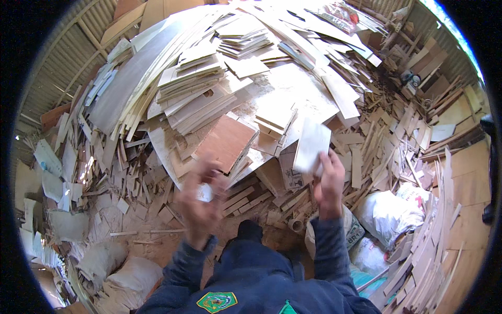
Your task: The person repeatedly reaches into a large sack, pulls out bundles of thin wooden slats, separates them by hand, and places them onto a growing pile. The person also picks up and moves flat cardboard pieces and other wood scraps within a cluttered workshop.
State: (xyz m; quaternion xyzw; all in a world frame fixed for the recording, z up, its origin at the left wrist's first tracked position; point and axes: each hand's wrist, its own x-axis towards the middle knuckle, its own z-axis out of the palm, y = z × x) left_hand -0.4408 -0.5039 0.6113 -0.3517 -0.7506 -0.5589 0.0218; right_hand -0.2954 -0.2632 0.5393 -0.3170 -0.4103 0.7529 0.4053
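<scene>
My right hand point(329, 186) grips a thin, pale rectangular wood panel point(312, 144) near its lower right corner, holding it up over the table edge. My left hand point(201, 201) is smeared by motion, with the fingers curled around a small white object point(204, 192) whose kind I cannot make out. Just beyond that hand lies a stack topped by a reddish-brown board point(227, 140). Between the two hands, farther back, sits a short stack of pale wood pieces point(274, 125). Below the held panel stands a printed cardboard box point(292, 175).
Piles of thin boards point(191, 76) cover the far side of the dusty white worktable point(308, 97). Wood offcuts point(384, 138) litter the floor on both sides. White sacks point(389, 217) stand at the right, and dusty sacks point(133, 277) lie at the lower left.
</scene>
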